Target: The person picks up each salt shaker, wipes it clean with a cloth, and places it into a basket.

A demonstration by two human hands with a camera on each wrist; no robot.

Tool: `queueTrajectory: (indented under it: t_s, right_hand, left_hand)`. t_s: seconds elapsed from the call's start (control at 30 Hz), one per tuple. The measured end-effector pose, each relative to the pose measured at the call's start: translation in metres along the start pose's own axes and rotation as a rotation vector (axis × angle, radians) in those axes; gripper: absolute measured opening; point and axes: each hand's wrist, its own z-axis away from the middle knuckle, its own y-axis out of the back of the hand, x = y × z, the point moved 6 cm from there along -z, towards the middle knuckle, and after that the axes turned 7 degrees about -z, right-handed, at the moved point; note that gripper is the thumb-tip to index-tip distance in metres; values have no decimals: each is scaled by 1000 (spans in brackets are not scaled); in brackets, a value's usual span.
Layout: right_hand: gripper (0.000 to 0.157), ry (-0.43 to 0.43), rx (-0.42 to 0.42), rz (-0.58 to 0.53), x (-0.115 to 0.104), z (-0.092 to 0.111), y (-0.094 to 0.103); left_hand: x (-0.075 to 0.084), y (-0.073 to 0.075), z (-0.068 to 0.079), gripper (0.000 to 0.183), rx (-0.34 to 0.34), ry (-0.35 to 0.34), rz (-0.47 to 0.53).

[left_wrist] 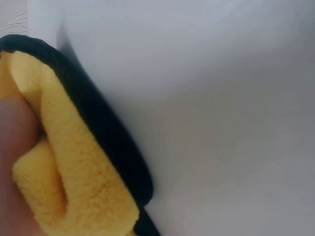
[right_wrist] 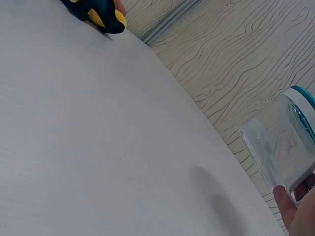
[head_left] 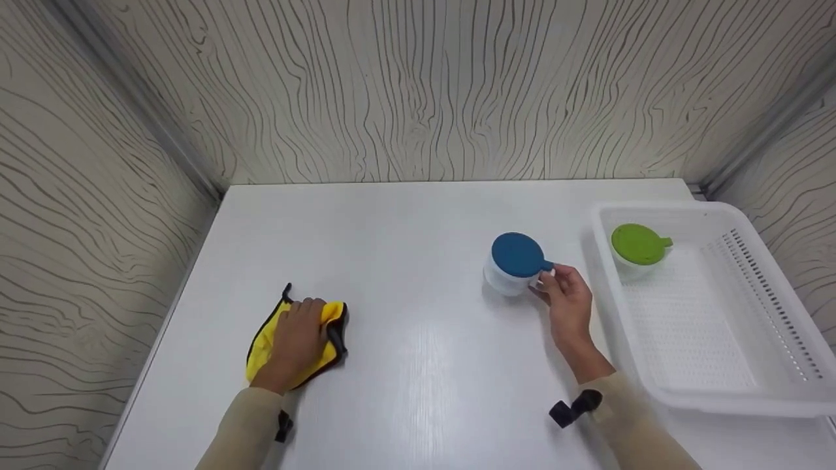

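Observation:
On the left of the head view, my left hand (head_left: 299, 339) grips a bunched yellow cloth (head_left: 261, 346) with black edging against the white table. The left wrist view shows folds of the cloth (left_wrist: 93, 172) beside the thumb; the fingertips are hidden. My right hand (head_left: 569, 307) holds a clear jar (head_left: 506, 281) with a blue lid (head_left: 517, 254) by its side handle. In the right wrist view, the jar (right_wrist: 285, 137) looks raised off the table, its shadow lying apart from it. Thumb and fingers of that hand (right_wrist: 300, 211) close on the handle.
A white perforated basket (head_left: 705, 398) stands on the right of the table. Inside its far left corner sits a similar jar with a green lid (head_left: 639, 244). Wood-patterned panels (head_left: 418, 91) enclose the table (head_left: 405, 365) at the back and sides.

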Motion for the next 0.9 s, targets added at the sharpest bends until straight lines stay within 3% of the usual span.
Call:
queueTrajectory:
  t_s: [0.3, 0.47, 0.9]
  right_hand:
    - [19, -22, -17, 8, -9, 9, -4]
    - [15, 11, -41, -69, -18, 15, -8]
    - [17, -19, -70, -8, -34, 29, -14]
  left_hand:
    - [0, -1, -2, 24, 9, 0, 16]
    - [-1, -2, -2, 25, 14, -6, 11]
    - [-2, 9, -5, 24, -112, 21, 61]
